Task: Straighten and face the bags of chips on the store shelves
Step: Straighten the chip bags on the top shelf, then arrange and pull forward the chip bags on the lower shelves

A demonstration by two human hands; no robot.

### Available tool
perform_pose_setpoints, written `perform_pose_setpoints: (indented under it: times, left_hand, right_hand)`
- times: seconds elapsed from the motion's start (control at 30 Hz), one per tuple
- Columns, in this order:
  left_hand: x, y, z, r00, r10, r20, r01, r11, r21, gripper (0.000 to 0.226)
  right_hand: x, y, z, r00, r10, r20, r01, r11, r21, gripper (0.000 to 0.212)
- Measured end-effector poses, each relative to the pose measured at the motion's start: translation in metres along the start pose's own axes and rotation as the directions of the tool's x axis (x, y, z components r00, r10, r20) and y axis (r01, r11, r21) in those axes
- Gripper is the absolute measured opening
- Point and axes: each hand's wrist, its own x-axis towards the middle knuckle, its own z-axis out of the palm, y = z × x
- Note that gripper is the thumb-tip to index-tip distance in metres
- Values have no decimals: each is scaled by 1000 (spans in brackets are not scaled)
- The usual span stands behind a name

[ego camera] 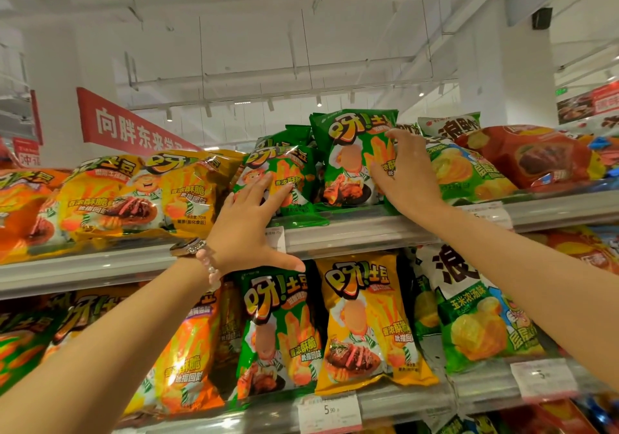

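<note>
On the top shelf [351,232], yellow bags [140,192] crowd the left and a red bag [532,159] the right; the left hand [249,229] presses flat on a leaning green bag [284,179]; the right hand [407,172], fingers curled, grips the upright green bag [351,159] by its right edge; open air above.
</note>
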Motion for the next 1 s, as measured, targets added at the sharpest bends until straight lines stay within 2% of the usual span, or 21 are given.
perform_pose_setpoints:
  times: [0.1,0.23,0.3,0.43,0.53,0.63,0.7,0.77,0.83,0.87,0.93,1.0]
  left_hand:
    - [-1,1,0,1000,2,-9,-2,1000,0,131]
    - [-1,3,-3,1000,-11,8,11,1000,-7,132]
    - [-2,5,-5,999,-30,17,29,998,51,132]
    - [-15,16,-7,997,-30,-71,37,994,104,125]
    - [-34,26,0,986,-23,-166,28,999,30,116]
    - [-63,36,19,948,66,-311,-68,998,2,100]
    - [-84,41,40,883,170,-437,-156,985,69,85]
    - [-104,47,64,849,221,-481,-201,975,93,74]
    - [-121,52,87,869,260,-422,-240,966,101,71]
    - [-127,54,97,905,250,-345,-234,968,86,72]
    - [-137,56,112,991,105,-82,-102,994,40,95]
    - [-140,53,128,984,-81,156,75,996,42,120]
  right_hand:
    - [-3,-1,-1,996,-81,37,84,993,-77,42]
    - [-5,-5,-4,993,-35,109,47,993,-111,46]
    - [-7,-7,-7,986,0,168,17,994,-104,49]
    - [-15,-12,-14,978,0,206,21,995,-100,56]
    - [-33,-20,-23,993,-76,94,75,997,10,56]
    - [-71,-30,-31,978,-207,-41,211,955,207,42]
    - [-100,-31,-34,960,-280,-22,273,915,298,34]
    - [-129,-27,-32,949,-305,75,262,900,348,31]
    - [-153,-21,-26,931,-295,216,209,914,348,31]
    - [-163,-19,-21,916,-270,296,170,931,323,32]
    - [-176,-14,-9,887,-157,434,67,974,215,44]
    - [-181,-10,-1,865,23,501,-77,993,88,64]
